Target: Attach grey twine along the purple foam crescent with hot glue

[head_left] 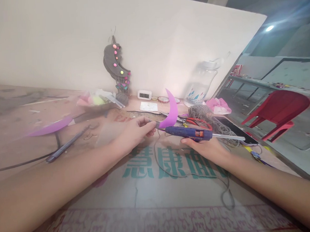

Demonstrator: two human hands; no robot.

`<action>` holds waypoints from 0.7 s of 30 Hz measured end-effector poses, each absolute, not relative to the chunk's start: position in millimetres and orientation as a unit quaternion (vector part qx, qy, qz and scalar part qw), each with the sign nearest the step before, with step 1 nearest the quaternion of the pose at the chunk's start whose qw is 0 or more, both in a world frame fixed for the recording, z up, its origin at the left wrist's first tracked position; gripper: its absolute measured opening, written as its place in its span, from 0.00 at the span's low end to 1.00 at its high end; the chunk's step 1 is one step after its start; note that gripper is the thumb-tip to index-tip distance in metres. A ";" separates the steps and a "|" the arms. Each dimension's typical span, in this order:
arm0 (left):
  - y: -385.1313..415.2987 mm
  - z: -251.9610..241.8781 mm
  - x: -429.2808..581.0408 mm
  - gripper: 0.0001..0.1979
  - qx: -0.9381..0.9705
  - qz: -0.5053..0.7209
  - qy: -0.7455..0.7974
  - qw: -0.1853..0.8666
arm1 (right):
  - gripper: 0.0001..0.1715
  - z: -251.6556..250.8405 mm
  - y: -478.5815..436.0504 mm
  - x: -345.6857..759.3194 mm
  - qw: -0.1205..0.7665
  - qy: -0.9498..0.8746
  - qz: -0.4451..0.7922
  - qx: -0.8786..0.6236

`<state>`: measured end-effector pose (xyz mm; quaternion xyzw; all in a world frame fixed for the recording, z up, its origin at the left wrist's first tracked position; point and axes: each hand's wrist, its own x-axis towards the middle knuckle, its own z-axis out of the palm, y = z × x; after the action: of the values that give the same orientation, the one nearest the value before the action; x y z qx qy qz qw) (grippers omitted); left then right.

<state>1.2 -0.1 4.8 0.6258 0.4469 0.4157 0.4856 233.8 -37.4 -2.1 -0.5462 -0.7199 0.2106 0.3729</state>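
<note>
Between the fingertips of my left hand (142, 128) is the lower tip of a purple crescent-shaped piece (172, 109), which stands up with its point raised. My right hand (203, 147) is wrapped round a dark blue hot glue gun (189, 133), with a clear glue stick (229, 137) poking out of its back end. The gun's nozzle points left, close to the crescent's lower tip; whether they touch I cannot tell. From near my left fingers a grey yarn strand (172, 175) trails down and right over the printed sheet.
A grey crescent decoration with colored balls (114, 58) hangs against the white board. Behind my hands are a small clock (144, 94), a clear jug (202, 82), tangled grey yarn (211, 121) and a pink bag (219, 106). Another purple piece (52, 126) and a dark pen-like stick (66, 145) lie left.
</note>
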 end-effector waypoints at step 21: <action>0.5 4.3 0.2 0.13 0.642 0.399 0.455 0.471 | 0.14 1.3 -39.5 230.5 0.378 -0.702 0.215 -0.564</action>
<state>0.2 0.5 4.3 0.6417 0.4546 0.3992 0.4713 230.5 -39.5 1.3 -0.5644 -0.7019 0.2146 0.3777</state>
